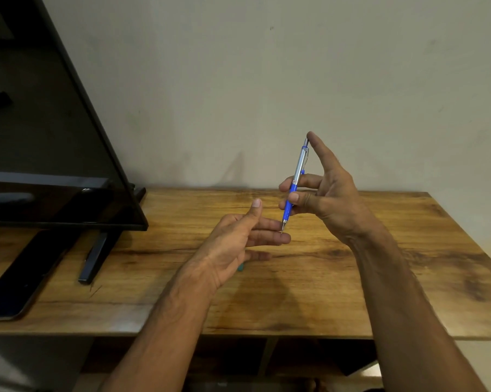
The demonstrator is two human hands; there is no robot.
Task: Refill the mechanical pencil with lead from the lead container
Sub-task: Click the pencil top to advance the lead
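Observation:
My right hand (327, 193) holds a mechanical pencil (295, 182) upright above the wooden table (351, 278). The pencil has a silver upper barrel and a blue grip. My right index finger rests on its top button, and the other fingers wrap the grip. The metal tip points down and touches a fingertip of my left hand (238, 236), which is spread flat with the thumb raised and holds nothing. A small teal object (241, 268), possibly the lead container, peeks out on the table beneath my left hand; most of it is hidden.
A black flat screen (46, 137) on a dark stand (93, 258) fills the left side. A dark phone (21, 281) lies flat at the table's front left. A plain wall rises behind the table. Open shelving shows below the front edge.

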